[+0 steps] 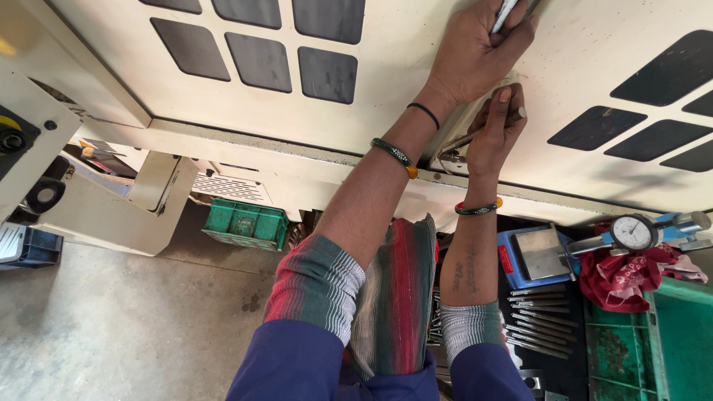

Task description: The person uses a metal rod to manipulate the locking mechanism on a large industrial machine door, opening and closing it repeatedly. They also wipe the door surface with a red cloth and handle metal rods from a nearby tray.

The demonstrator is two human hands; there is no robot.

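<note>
Left hand [479, 52] is closing narrowly around a slim silver tool [506, 11], pressing it against the cream machine door [416, 67] near the top edge of view. Right hand [496, 132], directly below the left hand, is gripping the metal door handle [459, 151], fingers curled over it, thumb pointing up. Dark window panels [260, 44] are sitting left of the handle, with more to its right. Below the handle, a blue block [536, 256] and a row of steel pins [536, 319] are lying; a dial gauge [633, 232] is resting right of these above a red cloth [620, 278]. A green crate [246, 224] is standing on the floor, lower left of the handle.
</note>
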